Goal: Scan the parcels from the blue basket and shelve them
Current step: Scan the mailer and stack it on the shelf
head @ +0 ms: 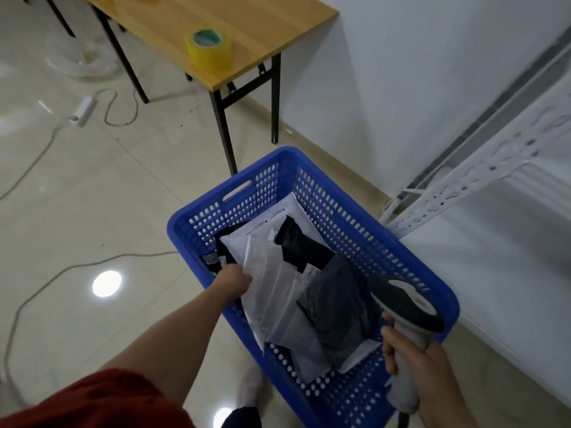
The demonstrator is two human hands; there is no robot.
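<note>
Head view: a blue perforated plastic basket (pixel 355 208) stands on the glossy beige tiled floor (pixel 92 196), just beside the foot of a white slotted metal shelf frame (pixel 463 186) at the right. The parcels lie heaped inside the basket. A pale translucent plastic parcel (pixel 272 288) lies on top at the left, a dark grey plastic parcel (pixel 340 304) overlaps its right side, a black plastic parcel (pixel 302 245) sits behind them, and a flat white mailer (pixel 236 244) lies beneath.

The left hand (pixel 236 281), its arm in a red sleeve (pixel 92 403), reaches over the basket's left rim. Its fingers curl round the left edge of the pale translucent plastic parcel and are mostly hidden behind it.

The right hand (pixel 432 381) is wrapped round the handle of a grey and black handheld barcode scanner (pixel 414 301), whose head hangs over the basket's near right corner.

Farther back, a wooden worktop on black folding legs (pixel 247 26) carries a yellow roll of packing tape (pixel 208 49) near its corner. A white power strip with its cable (pixel 82 111) lies on the floor to the left.
</note>
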